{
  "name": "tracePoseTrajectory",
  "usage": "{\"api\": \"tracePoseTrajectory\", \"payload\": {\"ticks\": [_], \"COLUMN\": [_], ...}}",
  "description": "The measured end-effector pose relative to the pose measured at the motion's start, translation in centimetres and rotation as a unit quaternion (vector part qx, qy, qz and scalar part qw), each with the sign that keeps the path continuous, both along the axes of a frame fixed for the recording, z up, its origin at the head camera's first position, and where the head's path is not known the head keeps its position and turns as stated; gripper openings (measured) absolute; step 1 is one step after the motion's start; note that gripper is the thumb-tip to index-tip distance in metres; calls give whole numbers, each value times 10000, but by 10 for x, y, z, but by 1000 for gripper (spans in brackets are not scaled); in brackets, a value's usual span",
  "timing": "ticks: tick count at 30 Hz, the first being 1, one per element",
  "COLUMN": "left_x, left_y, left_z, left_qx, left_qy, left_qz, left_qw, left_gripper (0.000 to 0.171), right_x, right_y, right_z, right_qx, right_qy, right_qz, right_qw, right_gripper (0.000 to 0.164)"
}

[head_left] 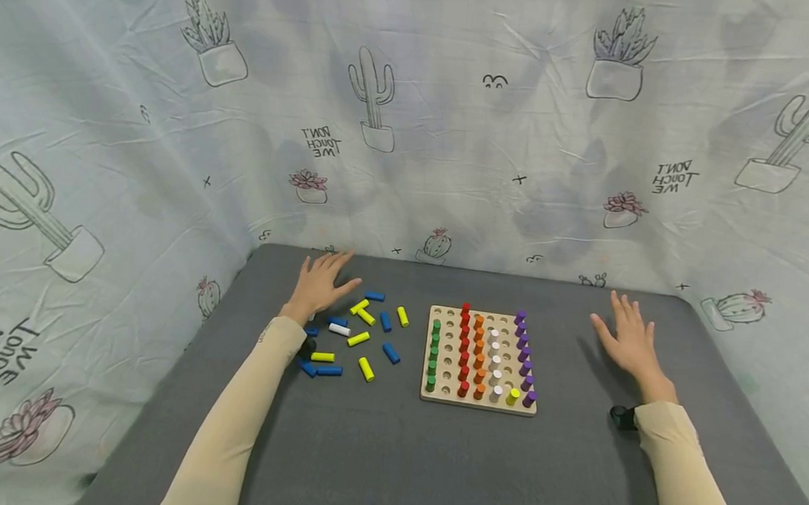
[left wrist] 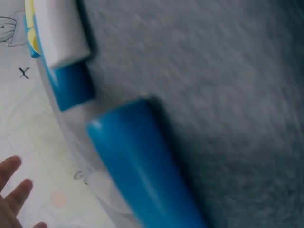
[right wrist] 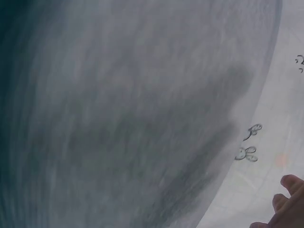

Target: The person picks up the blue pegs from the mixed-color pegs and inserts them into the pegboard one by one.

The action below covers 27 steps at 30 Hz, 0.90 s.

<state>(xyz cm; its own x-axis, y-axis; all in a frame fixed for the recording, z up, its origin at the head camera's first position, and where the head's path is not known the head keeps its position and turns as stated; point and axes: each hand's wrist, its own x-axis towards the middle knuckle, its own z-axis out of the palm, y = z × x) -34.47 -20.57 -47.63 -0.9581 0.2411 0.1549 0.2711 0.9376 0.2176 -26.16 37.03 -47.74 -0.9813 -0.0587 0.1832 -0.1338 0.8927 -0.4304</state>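
My left hand [head_left: 319, 284], fingers spread, is over the far left of the table beside a scatter of loose pegs. Nearest it lie a blue peg [head_left: 375, 296], a yellow peg [head_left: 359, 306] and a white peg [head_left: 339, 330]. In the left wrist view, a large blue peg [left wrist: 142, 166] shows close up, apart from my fingertips [left wrist: 19, 194]. My right hand [head_left: 629, 336] is held out with extended fingers over the right side, holding nothing. Between the hands sits a wooden pegboard [head_left: 445, 397] with columns of green, red, orange, white and purple pegs, plus one yellow peg [head_left: 513, 396].
A grey cloth-covered table [head_left: 376, 462] reaches back to a pale curtain [head_left: 448, 130] printed with cacti. Several blue and yellow pegs, such as the yellow peg [head_left: 366, 369], lie left of the board. Dark wrist cameras, one at the right cuff [head_left: 623, 417], are worn on both wrists.
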Motion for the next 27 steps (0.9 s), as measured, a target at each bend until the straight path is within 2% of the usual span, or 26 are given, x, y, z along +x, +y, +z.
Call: {"api": "tracePoseTrajectory", "payload": {"ticks": [10,18,27], "left_x": [4,6,6], "left_y": [16,25,34], "left_z": [11,14,14], "left_qx": [-57,-126,-126], "left_qy": [-459,-656,-900], "left_qz": [-463,-510,-596], "left_qw": [9979,9965,9941], "left_gripper": [69,66,62], "right_x": [1,0,-1], "right_y": [-18,-36,-51], "right_z": [-3,0,-3], "right_qx": [-261,-299,-427], "right_qy": [-186,-496,-705], "right_qz": [338,532,734], "right_qw": [9989,9969,9939], "right_gripper": [72,71,70]}}
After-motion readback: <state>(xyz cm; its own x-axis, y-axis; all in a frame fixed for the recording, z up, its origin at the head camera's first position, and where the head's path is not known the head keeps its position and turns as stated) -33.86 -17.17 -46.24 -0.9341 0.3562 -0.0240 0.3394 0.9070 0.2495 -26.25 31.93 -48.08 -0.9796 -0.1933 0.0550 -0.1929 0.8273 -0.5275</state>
